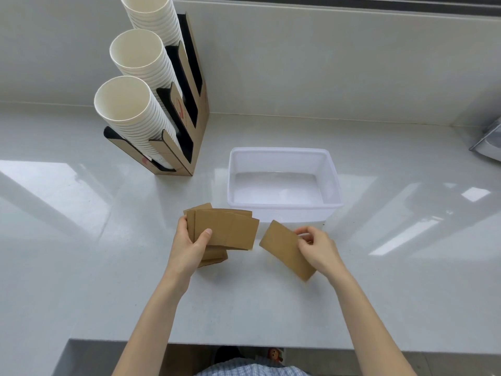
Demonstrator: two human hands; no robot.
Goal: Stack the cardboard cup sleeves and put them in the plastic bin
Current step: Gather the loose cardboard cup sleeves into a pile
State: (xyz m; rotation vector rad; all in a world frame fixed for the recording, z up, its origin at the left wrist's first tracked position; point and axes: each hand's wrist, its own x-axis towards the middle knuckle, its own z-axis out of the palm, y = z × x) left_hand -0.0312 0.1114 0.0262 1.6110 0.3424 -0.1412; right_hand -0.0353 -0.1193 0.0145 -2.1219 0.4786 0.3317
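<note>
My left hand (189, 246) grips a loose fan of several brown cardboard cup sleeves (230, 230), thumb on top, just above the white counter. More sleeves (215, 257) show below that hand. My right hand (317, 248) pinches a single flat sleeve (284, 246) by its right end, a short gap right of the fan. The translucent white plastic bin (282, 154) stands just behind both hands and holds nothing.
A cardboard cup holder (199, 104) with three tall stacks of white paper cups (127, 104) stands at the back left. A grey object (488, 142) pokes in at the right edge. The counter's front edge (244, 344) runs below my forearms.
</note>
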